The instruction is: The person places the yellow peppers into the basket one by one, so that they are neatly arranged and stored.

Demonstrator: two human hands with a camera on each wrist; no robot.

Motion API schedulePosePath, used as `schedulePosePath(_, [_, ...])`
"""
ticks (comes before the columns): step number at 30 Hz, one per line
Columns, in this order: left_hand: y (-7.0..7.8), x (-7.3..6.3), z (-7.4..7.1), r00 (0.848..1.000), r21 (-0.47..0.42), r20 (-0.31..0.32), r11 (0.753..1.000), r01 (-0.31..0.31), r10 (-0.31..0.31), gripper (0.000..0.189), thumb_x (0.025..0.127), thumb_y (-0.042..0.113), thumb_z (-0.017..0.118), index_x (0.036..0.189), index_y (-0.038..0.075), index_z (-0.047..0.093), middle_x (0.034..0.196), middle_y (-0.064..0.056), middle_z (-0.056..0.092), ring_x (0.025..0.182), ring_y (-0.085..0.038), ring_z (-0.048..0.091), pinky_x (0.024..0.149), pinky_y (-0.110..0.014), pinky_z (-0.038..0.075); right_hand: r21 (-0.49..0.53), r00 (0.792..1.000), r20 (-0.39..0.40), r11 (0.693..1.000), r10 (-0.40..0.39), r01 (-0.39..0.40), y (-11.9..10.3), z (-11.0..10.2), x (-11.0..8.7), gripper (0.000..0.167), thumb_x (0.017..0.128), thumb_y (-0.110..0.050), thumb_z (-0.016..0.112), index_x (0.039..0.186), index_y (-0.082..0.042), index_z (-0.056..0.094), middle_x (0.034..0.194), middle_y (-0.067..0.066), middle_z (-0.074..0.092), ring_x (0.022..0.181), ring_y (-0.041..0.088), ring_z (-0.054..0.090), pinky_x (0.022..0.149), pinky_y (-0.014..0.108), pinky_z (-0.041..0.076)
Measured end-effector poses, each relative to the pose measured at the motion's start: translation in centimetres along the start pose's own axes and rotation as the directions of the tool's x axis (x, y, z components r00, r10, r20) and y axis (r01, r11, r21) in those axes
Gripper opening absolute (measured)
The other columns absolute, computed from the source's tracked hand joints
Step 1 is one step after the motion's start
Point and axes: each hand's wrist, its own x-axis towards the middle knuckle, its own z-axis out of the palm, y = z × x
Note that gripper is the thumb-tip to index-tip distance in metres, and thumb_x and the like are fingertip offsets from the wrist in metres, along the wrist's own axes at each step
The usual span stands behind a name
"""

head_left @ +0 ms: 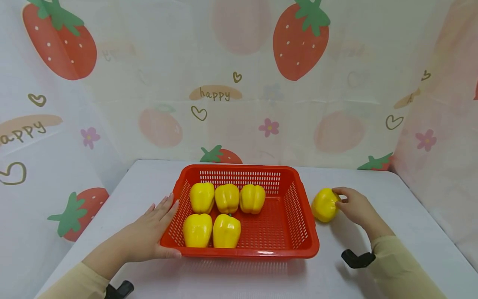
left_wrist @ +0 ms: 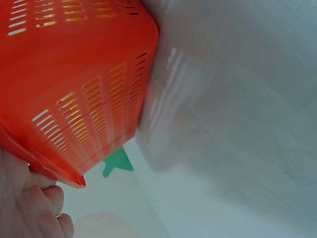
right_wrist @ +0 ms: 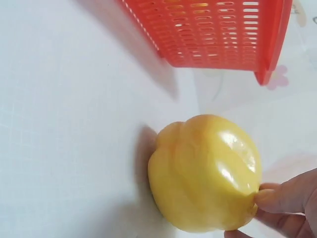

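Note:
Against the left side of a red plastic basket my left hand rests, fingers stretched along the rim and thumb at the front corner. In the left wrist view the fingers touch the outside of the rim. My right hand pinches a yellow bell pepper by its right end, just right of the basket. The right wrist view shows this pepper lying on its side low over the table, thumb and fingertips at one end. Several more yellow bell peppers sit inside the basket.
The basket stands on a white table, with peppers in its left and middle parts and bare red floor at its right. Behind and on both sides hang pale cloth walls printed with strawberries, hearts and flowers. Black straps or mounts are at both wrists.

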Motion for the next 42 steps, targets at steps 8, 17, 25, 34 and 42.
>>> schedulePosePath(8, [0.0,0.0,0.0,1.000,0.004,-0.006,1.000,-0.001,0.001,0.119,0.061,0.081,0.051,0.146,0.005,0.016,0.152,-0.015,0.009,0.138,-0.033,0.011,0.108,-0.054,0.015,0.069,0.999,0.034,0.997,0.040,-0.042,0.1,0.2,0.1,0.047,0.089,-0.009,0.043,0.136,-0.003,0.039,0.137,0.024,0.038,0.117,0.044,0.042,0.090,0.054,0.043])
schedulePosePath(17, [-0.1,0.0,0.1,1.000,0.001,-0.009,1.000,0.001,-0.001,0.120,0.060,0.082,0.051,0.146,0.006,0.016,0.152,-0.015,0.009,0.138,-0.033,0.011,0.108,-0.054,0.014,0.141,0.989,0.083,0.984,-0.124,0.111,2.1,0.6,-0.3,0.077,0.082,-0.021,0.063,0.144,-0.005,0.021,0.143,0.025,0.025,0.123,0.046,0.031,0.094,0.059,0.036])
schedulePosePath(25, [-0.1,0.0,0.1,1.000,-0.013,-0.001,1.000,0.006,-0.006,0.120,0.060,0.080,0.054,0.146,0.006,0.015,0.152,-0.015,0.010,0.138,-0.033,0.012,0.108,-0.054,0.014,0.158,0.982,0.075,0.974,-0.173,0.159,3.0,1.9,-0.3,0.107,0.070,-0.035,0.078,0.146,-0.005,0.009,0.145,0.027,0.015,0.129,0.045,0.021,0.097,0.063,0.029])
schedulePosePath(34, [-0.1,0.0,0.3,1.000,-0.009,-0.009,1.000,0.013,-0.013,0.120,0.060,0.080,0.055,0.146,0.007,0.015,0.152,-0.014,0.010,0.138,-0.031,0.012,0.109,-0.053,0.015,0.187,0.980,0.048,0.966,-0.191,0.179,4.0,2.6,-0.2,0.108,0.069,-0.034,0.079,0.146,-0.005,0.009,0.145,0.026,0.018,0.124,0.044,0.030,0.099,0.058,0.030])
schedulePosePath(42, [-0.1,0.0,0.1,1.000,-0.011,-0.005,1.000,0.009,-0.009,0.120,0.060,0.080,0.054,0.147,0.006,0.015,0.152,-0.014,0.010,0.139,-0.032,0.011,0.108,-0.054,0.015,0.206,0.984,0.026,0.964,-0.177,0.168,4.2,3.0,-0.1,0.105,0.067,-0.035,0.080,0.144,-0.003,0.016,0.141,0.024,0.026,0.120,0.043,0.036,0.097,0.055,0.035])
